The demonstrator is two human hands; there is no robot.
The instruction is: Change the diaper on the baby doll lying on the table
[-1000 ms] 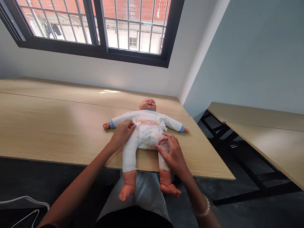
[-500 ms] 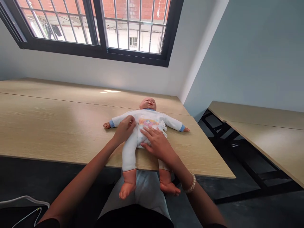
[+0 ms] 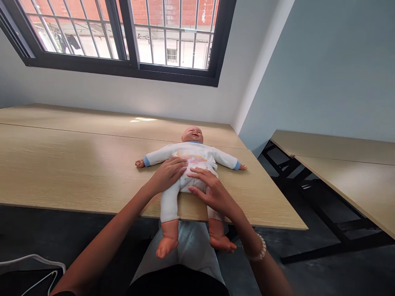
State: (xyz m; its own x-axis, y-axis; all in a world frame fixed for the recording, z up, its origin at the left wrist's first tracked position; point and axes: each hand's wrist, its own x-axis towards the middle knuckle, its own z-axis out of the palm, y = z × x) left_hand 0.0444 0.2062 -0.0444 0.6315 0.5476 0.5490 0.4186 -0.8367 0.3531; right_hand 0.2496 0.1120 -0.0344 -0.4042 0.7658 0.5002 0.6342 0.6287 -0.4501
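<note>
Along the near edge of a pale wooden desk point(image 3: 92, 168), a baby doll point(image 3: 193, 149) lies on its back in front of you, head toward the window point(image 3: 132, 68), arms stretched out to both sides, bare lower legs hanging past the edge above your lap. It wears a white outfit with blue cuffs and a colored print on the chest, and a white wrap, apparently a diaper, sits around its hips, with a loose frill point(image 3: 213, 164) standing out on your right.

Your left hand point(image 3: 168, 174) lies across the wrap's left side, fingers close together and extended; its thumb is hidden, so whether that grip pinches anything cannot be told. Your right hand point(image 3: 214, 191) is over the wrap's front and right side, its grip wide, thumb well apart from the fingers and closed on nothing visible.

To work well here, press lightly and evenly with both hands, since the doll's legs overhang and a hard pull toward you could drag it off the desk. Let one hand steady the hip while the other flattens the fabric outward from the middle. The ruffled side probably deserves the most care.
</note>
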